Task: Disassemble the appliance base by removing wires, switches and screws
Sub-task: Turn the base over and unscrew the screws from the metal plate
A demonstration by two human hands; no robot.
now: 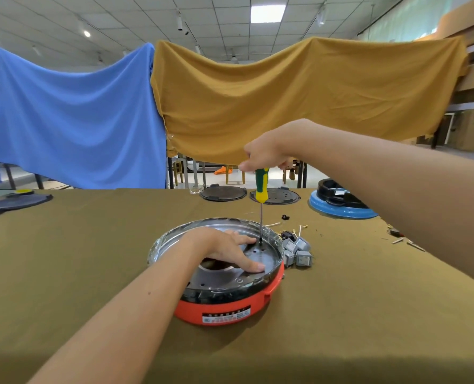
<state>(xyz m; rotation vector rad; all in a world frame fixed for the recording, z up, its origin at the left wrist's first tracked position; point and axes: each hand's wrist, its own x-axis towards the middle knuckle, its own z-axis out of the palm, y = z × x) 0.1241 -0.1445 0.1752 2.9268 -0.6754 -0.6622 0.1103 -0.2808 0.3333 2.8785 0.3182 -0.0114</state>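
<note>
Head view: unscrewing inside the appliance base [216, 273].

Left hand [224, 249] flat on the metal plate, fingers straight, likely pinning the base steady; right hand [266, 156] above, clenched round the screwdriver [261, 187], held upright with tip just beyond left fingertips. Removed switches [298, 250] just right of left hand.

An olive-brown cloth covers the bench [92, 273]. A blue sheet [69, 117] and a mustard sheet [299, 101] hang side by side behind it. Two dark round plates [223, 193] [281, 195] lie at the far edge, with a blue-rimmed black unit [341, 200] to their right. Wooden chairs [234, 174] stand on the floor beyond, under a panelled ceiling [230, 18].
</note>
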